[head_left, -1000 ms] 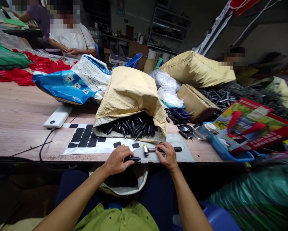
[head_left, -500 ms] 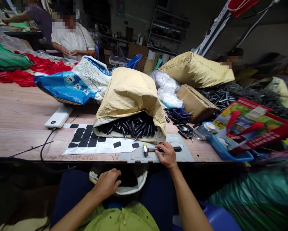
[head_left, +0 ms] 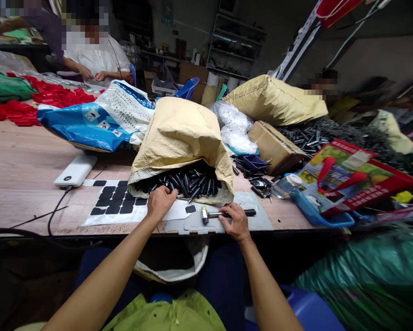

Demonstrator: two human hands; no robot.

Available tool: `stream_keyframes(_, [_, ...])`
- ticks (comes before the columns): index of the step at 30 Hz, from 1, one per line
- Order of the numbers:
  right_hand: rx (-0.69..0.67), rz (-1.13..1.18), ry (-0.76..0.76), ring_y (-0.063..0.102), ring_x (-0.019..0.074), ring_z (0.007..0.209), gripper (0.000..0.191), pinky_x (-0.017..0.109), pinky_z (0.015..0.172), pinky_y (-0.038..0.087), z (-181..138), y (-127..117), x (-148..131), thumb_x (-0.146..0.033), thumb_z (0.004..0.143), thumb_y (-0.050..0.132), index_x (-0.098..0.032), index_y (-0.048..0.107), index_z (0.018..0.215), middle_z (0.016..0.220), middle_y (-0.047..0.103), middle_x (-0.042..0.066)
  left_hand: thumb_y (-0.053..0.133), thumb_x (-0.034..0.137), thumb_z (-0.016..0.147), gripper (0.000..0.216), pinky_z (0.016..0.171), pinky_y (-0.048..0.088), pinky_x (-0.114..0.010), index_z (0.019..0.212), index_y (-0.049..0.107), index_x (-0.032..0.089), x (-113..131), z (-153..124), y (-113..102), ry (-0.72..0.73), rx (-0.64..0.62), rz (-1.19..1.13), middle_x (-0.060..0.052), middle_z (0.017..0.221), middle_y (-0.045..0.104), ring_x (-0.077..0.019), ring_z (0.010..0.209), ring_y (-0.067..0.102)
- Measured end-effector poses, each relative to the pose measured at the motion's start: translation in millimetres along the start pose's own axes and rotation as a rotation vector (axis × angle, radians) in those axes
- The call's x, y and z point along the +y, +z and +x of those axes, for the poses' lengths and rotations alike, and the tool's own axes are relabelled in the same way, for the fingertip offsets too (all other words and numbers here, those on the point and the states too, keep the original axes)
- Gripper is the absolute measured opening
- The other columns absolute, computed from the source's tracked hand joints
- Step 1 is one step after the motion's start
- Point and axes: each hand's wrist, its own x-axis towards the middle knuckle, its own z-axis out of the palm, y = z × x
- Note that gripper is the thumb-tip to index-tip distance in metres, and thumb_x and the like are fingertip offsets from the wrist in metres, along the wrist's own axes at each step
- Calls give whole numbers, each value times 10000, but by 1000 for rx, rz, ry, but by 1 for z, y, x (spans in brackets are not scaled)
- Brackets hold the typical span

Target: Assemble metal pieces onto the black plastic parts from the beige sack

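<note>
At the mouth of a yellow woven sack (head_left: 180,133), my left hand (head_left: 160,203) has its fingers curled against one of the black pen-like parts (head_left: 192,181) spilling there; the fingertips are partly hidden. My right hand (head_left: 236,221) closes round the handle of a small hammer (head_left: 205,215) lying on a grey plate (head_left: 261,219). The hammer's head points left. Beneath the left wrist lies a white sheet (head_left: 89,218) bearing several black rounded-square pads (head_left: 112,209). An open sack (head_left: 172,278) sits in my lap below the table edge.
A white power bank (head_left: 76,171) with a cable lies left. Behind it are a blue-white bag (head_left: 99,119) and red pieces (head_left: 58,94). To the right stand a clear jar (head_left: 286,186), a blue tray (head_left: 306,211) and a red shopping bag (head_left: 351,179). A person in white sits opposite.
My left hand has risen from the lap sack to the black parts in the yellow sack's mouth. My right hand stays at the hammer. The view has shifted slightly.
</note>
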Motion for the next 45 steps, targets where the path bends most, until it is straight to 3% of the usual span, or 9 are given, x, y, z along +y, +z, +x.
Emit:
stream_keyframes(4, [7,9,0,575,231,926,148,374,876,442,0,0,0,-315,863,638,-230,705,963,946,634,52,622,534,775,328,673,447,-363,752,719,222,4,7,-2,-69,-47,65,-128,855,759,-328,844,686])
stream_keyframes(8, [20,9,-9,577,229,922,151,371,869,450,0,0,0,-314,858,634,-226,706,958,944,640,52,644,466,765,241,652,421,-337,787,706,234,-4,-1,-10,-43,-66,93,-87,839,756,-300,833,677])
stream_keyframes(13, [29,14,-12,581,233,925,154,374,872,450,1,1,0,-317,858,637,-227,711,958,939,647,54,648,362,778,164,682,423,-290,870,670,228,-22,-22,-19,295,-144,78,-29,898,729,-217,824,646])
stream_keyframes(18, [16,4,-10,580,234,937,161,373,886,447,0,0,-1,-309,862,640,-228,715,979,953,648,55,671,313,807,148,752,437,-298,918,677,216,-39,-31,-9,629,-275,13,-31,906,694,-211,870,607])
stream_keyframes(28, [-44,-29,-51,593,222,937,130,363,861,442,5,-6,-1,-304,930,594,-228,697,955,954,667,52,754,377,823,201,830,418,-330,954,733,226,-54,-26,8,738,-247,-78,-33,900,689,-218,904,582])
stream_keyframes(33, [-2,-29,-13,645,203,922,200,320,829,486,-1,-10,-37,-314,1011,498,-216,670,1036,972,692,62,786,341,794,180,834,409,-328,931,745,232,-53,-26,7,738,-254,-102,-22,896,702,-211,896,583])
stream_keyframes(38, [83,-44,23,706,180,950,307,256,806,509,-13,-1,-92,-292,1049,467,-237,631,1303,1094,738,52,800,324,780,163,858,407,-339,915,756,245,-54,-25,10,724,-245,-118,-14,907,718,-213,912,589])
stream_keyframes(41, [57,-149,27,705,171,858,402,247,732,492,-17,3,-112,-260,1058,445,-299,574,1436,959,737,32,813,325,761,175,847,407,-343,913,763,253,-54,-25,11,708,-240,-115,-11,903,722,-214,902,583])
stream_keyframes(45, [60,-224,51,680,161,756,424,245,660,457,-21,8,-117,-241,1054,448,-322,577,1449,852,705,26,819,328,751,186,862,412,-348,911,765,250,-54,-23,12,707,-248,-119,-10,888,720,-209,893,584])
